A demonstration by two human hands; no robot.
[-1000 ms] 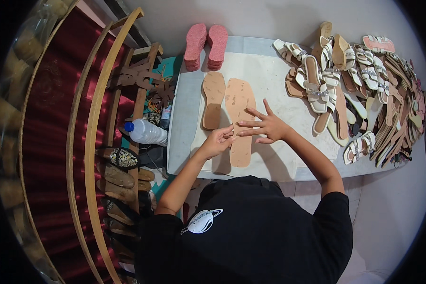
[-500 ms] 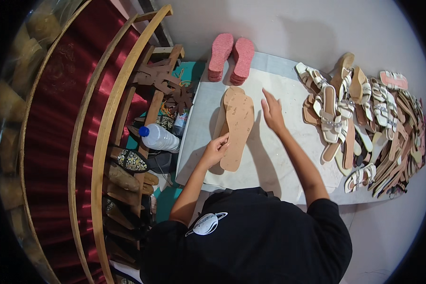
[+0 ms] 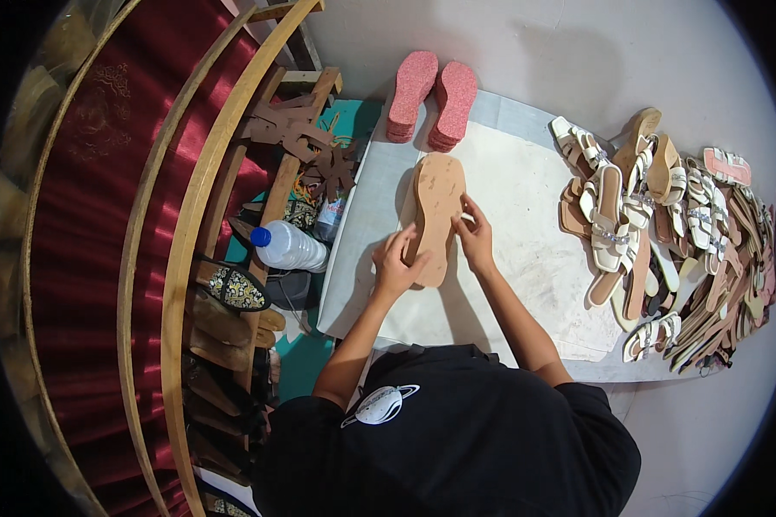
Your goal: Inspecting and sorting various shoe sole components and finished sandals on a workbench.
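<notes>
A small stack of tan insoles [image 3: 440,194] with faint brown marks lies on the white sheet in front of me, toe end away from me. The pieces overlap nearly edge to edge. My left hand [image 3: 394,261] is at the stack's left edge near the heel, its thumb over the top and its fingers curved along the side. From the right, my right hand [image 3: 475,237] grips the edge near the middle between thumb and fingers. Beyond the tan stack stand two piles of pink speckled soles [image 3: 412,82], side by side against the wall.
White strappy sandals [image 3: 609,211] and many loose soles [image 3: 724,310] crowd the table's right end. The white sheet [image 3: 526,224] covers the grey tabletop. Left of the table are a clear bottle with a blue cap [image 3: 290,247], brown cut pieces [image 3: 289,129] and a wooden rack [image 3: 190,250] holding shoes.
My right hand has come in from the right onto the insoles. The tan pieces, fanned apart before, now lie more evenly stacked. My left hand has shifted its hold along the left edge.
</notes>
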